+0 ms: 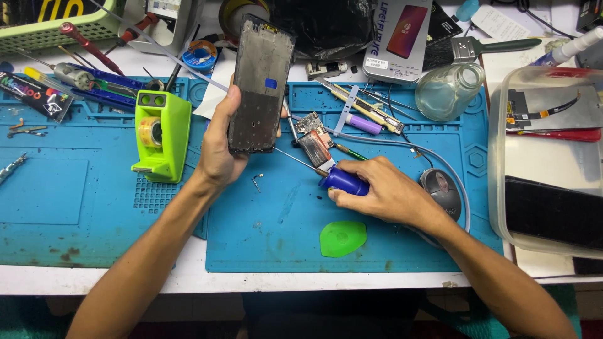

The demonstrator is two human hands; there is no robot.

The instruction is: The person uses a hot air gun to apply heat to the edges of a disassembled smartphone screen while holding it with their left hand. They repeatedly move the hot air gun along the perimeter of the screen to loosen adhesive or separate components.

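At 9 o'clock on the blue repair mat point(75, 207) stands a green tape dispenser point(161, 135), well apart from the work. Just right of it, the left hand point(220, 147) is closed around the lower end of a bare phone frame point(260, 85), thumb on one long edge and fingers behind, holding it tilted up off the mat toward 12 o'clock. A small bent metal part point(256, 182) lies loose on the mat just below the frame. At centre, the right hand point(383, 191) is wrapped around the blue handle of a precision screwdriver point(342, 181); its thin shaft runs toward 10 o'clock, and its tip lies near the frame's lower edge, contact not discernible. Small circuit boards point(314, 135) rest just above the shaft. By appearance, the step in hand is screw work at the frame's lower end; the next move would call for steadying the frame and setting the tip squarely, without sweeping the loose part away. A green opening pick point(342, 238) lies at 6 o'clock, near the mat's front edge. At 1 o'clock a glass bottle point(449, 91) stands among tools, and a clear plastic tray point(553, 163) closes off 3 o'clock. Open room remains on the mat between the forearms and at 8 o'clock.
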